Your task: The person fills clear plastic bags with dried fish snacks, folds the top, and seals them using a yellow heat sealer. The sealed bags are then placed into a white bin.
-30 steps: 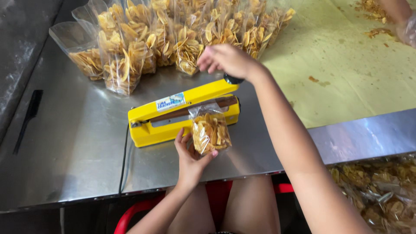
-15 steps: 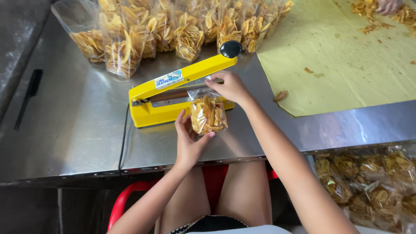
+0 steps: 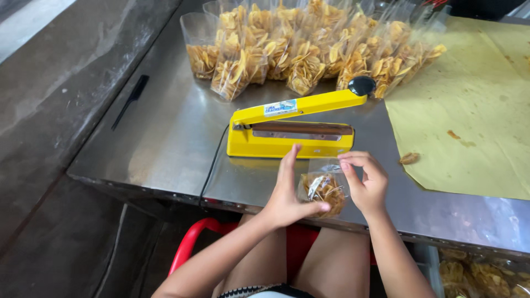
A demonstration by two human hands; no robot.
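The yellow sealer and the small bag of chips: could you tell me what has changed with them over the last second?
The right hand let go of the yellow sealer knob, came back and took the top of the small bag of chips. Both hands drew the bag out of the sealer toward the table edge. The left hand kept its hold; the sealer arm stayed raised.

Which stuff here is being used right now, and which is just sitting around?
In use:
left hand and right hand, both holding the small bag of chips
yellow sealer, its arm raised, just behind the bag

Lying about:
black comb
loose chip by the brown paper
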